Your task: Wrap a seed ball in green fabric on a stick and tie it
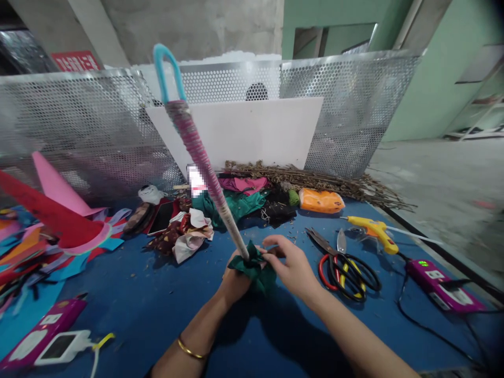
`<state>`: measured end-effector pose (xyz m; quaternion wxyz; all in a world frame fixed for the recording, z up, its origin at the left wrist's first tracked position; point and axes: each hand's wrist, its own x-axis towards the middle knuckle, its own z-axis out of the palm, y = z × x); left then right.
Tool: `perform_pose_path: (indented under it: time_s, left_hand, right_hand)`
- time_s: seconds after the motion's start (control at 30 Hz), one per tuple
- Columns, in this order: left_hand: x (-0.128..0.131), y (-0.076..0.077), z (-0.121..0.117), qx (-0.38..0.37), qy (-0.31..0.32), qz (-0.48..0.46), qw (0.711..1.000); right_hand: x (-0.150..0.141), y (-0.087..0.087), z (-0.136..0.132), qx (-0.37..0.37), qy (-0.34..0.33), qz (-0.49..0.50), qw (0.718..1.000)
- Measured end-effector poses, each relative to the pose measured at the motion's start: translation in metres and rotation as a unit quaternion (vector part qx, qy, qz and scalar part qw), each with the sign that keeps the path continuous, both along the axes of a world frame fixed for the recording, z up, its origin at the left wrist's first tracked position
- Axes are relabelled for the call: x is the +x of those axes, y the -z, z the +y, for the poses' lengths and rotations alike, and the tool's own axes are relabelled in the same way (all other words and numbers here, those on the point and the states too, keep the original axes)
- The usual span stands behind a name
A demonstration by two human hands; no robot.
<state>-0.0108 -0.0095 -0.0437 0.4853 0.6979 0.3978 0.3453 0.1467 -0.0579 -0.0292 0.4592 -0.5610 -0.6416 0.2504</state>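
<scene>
A long stick (205, 163), wound with pink and white yarn and ending in a light-blue loop at the top, leans up and to the left. Dark green cloth (258, 270) is gathered round its lower end. My left hand (235, 278) wraps that end from the left, its fingers partly hidden behind the cloth. On the other side, my right hand (289, 265) pinches the cloth's edge between thumb and fingers, close to the stick. Scissors (342, 270) with red, black and yellow handles lie to the right of my right hand.
A yellow glue gun (372, 231) and a purple power strip (443, 286) with cords lie at right. Fabric scraps (189, 236), an orange tissue pack (322, 201) and dry twigs (315, 178) lie behind. Felt cones (74, 220) stand left on the blue table (137, 299).
</scene>
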Motion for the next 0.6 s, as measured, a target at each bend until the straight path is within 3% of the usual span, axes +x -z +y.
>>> perform_pose_path:
  time_s: [0.1, 0.23, 0.4, 0.6]
  left_hand:
    - [0.000, -0.004, -0.002, 0.017, 0.012, 0.013, 1.000]
    - [0.001, -0.004, 0.000, 0.043, 0.038, 0.004, 0.998]
    - [0.000, 0.006, 0.002, 0.050, -0.010, -0.022, 0.998]
    - [0.001, 0.007, 0.000, 0.060, 0.008, -0.047, 0.997]
  right_hand:
    - [0.013, 0.022, -0.002, -0.032, -0.010, 0.067, 0.997]
    - [0.010, 0.039, 0.006, -0.114, -0.122, 0.034, 0.985]
    - [-0.008, 0.029, 0.021, -0.064, -0.188, 0.023, 0.980]
    - [-0.014, 0.015, 0.028, -0.008, -0.197, -0.040, 0.979]
